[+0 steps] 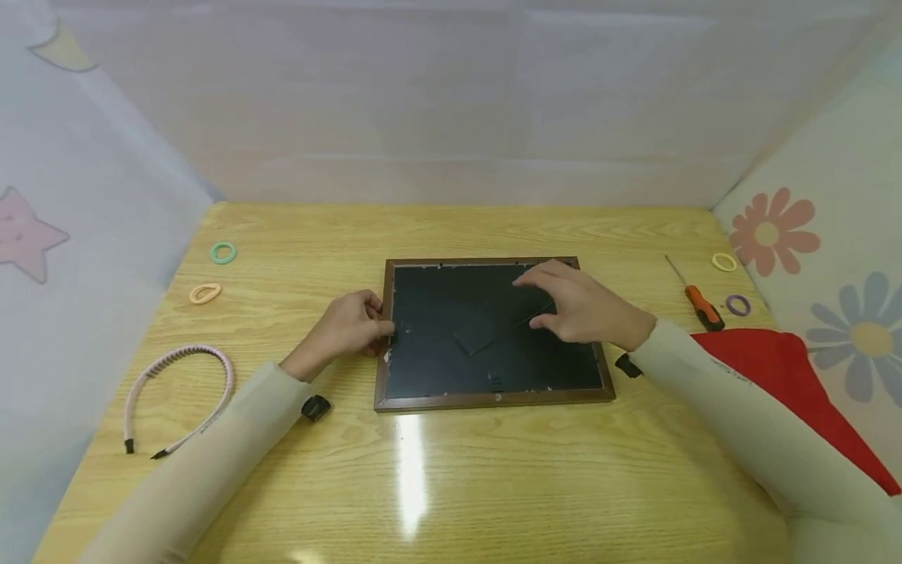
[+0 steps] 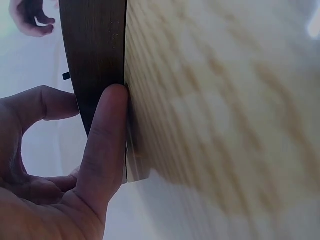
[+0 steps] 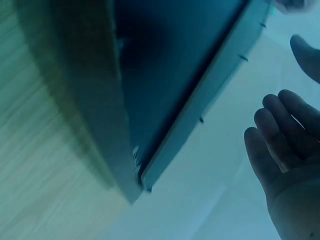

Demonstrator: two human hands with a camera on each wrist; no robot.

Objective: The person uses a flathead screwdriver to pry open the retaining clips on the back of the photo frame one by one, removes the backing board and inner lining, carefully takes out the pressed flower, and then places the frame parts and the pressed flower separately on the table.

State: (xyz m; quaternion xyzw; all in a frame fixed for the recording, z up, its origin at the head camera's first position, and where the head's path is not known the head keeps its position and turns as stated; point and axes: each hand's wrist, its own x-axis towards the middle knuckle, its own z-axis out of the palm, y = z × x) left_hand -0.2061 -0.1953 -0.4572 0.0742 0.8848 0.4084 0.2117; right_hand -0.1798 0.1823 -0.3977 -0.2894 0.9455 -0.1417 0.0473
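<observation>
A picture frame [image 1: 493, 399] with a brown rim lies back up on the wooden table. Its black backing board [image 1: 437, 313] carries a thin stand flap [image 1: 461, 345]. My left hand [image 1: 352, 323] grips the left side of the rim, thumb over the top edge. In the left wrist view, fingers [image 2: 102, 135] lie against the dark rim [image 2: 95, 45] from two sides. Over the right half of the backing, my right hand [image 1: 581, 304] hovers with fingers spread and nothing in them. The right wrist view has its palm [image 3: 300, 200] turned up, apart from the frame's corner [image 3: 132, 192].
At left lie a pink headband [image 1: 229, 368], a green ring [image 1: 223, 252] and an orange ring [image 1: 205, 294]. At right are an orange screwdriver [image 1: 698, 301], a yellow ring [image 1: 723, 262], a purple ring [image 1: 737, 305] and red cloth [image 1: 768, 360]. A small black object [image 1: 315, 407] sits by the left forearm.
</observation>
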